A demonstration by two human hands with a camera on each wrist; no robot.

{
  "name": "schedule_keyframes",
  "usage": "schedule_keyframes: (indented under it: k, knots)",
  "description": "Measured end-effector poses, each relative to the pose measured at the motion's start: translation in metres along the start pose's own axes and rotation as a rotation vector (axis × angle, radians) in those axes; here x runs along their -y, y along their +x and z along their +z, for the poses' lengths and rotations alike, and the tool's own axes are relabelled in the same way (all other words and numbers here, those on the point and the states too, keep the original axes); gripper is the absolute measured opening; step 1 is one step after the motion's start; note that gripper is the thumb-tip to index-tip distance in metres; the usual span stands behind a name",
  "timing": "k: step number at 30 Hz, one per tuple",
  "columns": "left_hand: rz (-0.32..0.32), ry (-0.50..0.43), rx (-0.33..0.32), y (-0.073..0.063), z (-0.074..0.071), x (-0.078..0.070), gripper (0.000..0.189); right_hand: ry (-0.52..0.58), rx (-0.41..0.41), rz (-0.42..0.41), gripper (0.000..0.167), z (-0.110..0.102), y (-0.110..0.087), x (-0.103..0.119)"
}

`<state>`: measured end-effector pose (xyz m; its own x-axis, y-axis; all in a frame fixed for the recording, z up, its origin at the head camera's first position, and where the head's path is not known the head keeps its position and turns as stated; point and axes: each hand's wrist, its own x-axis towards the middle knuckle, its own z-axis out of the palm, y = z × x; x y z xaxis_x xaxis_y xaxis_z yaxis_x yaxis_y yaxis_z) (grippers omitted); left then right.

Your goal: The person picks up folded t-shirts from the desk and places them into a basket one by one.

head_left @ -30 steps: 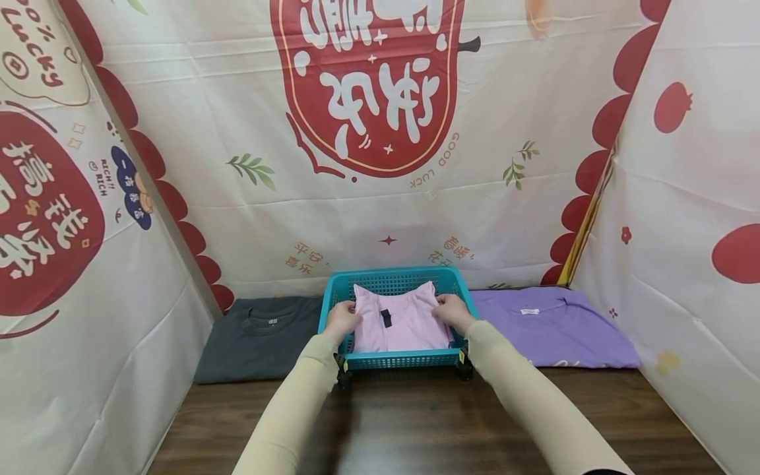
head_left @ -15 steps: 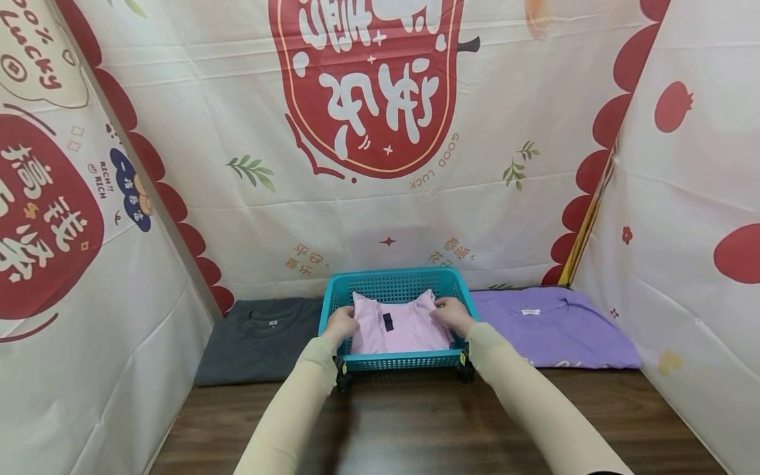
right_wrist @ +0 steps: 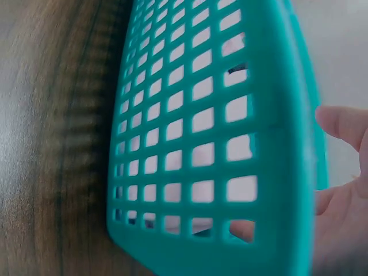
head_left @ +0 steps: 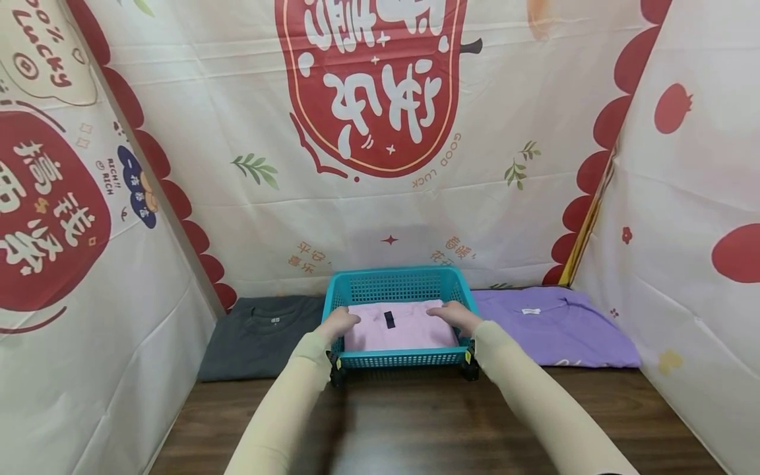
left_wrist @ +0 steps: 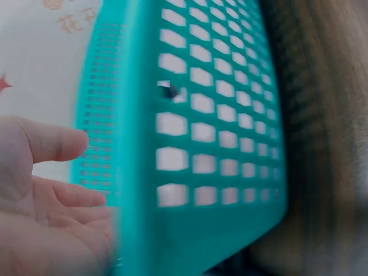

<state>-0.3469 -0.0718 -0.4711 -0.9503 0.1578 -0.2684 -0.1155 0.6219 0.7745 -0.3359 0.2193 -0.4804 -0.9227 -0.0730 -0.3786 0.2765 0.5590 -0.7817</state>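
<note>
pink shirt (head_left: 410, 334) now flat, hands (head_left: 338, 321) (head_left: 458, 316) loosened

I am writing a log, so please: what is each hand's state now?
Left hand: open, nothing visibly held.
Right hand: open, partly hidden by the basket.

The left curtain (head_left: 160, 297) reads "Lucky" (head_left: 43, 47), "RICH!! RICH" (head_left: 111, 176) and "搞钱" (head_left: 56, 191), the back curtain (head_left: 350, 204) "GOOD LUCK" (head_left: 438, 160) and "快乐" (head_left: 396, 100).

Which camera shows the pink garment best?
The head view: it shows the pink garment from above in the teal basket, dark label included. Both wrist views show just bits of it through the basket's holes.
</note>
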Motion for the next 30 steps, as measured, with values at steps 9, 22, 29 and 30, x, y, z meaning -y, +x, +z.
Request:
schedule_keyframes:
  k: [9, 22, 29, 30]
  knots:
    - [0.186, -0.081, -0.172, -0.017, -0.062, 0.006, 0.042, -0.053, -0.259, -0.356, 0.051, 0.044, -0.028, 0.04]
    - [0.044, 0.14, -0.214, -0.046, -0.133, 0.105, 0.044, -0.037, 0.339, -0.726, 0.036, 0.164, -0.075, 0.06]
    - [-0.042, 0.195, -0.184, -0.062, -0.135, 0.149, 0.054, 0.006, 0.414, -0.411, 0.057, 0.203, -0.047, 0.035]
    - [-0.046, 0.197, -0.181, -0.063, -0.134, 0.153, 0.055, 0.01, 0.391, -0.401, 0.06, 0.206, -0.043, 0.032]
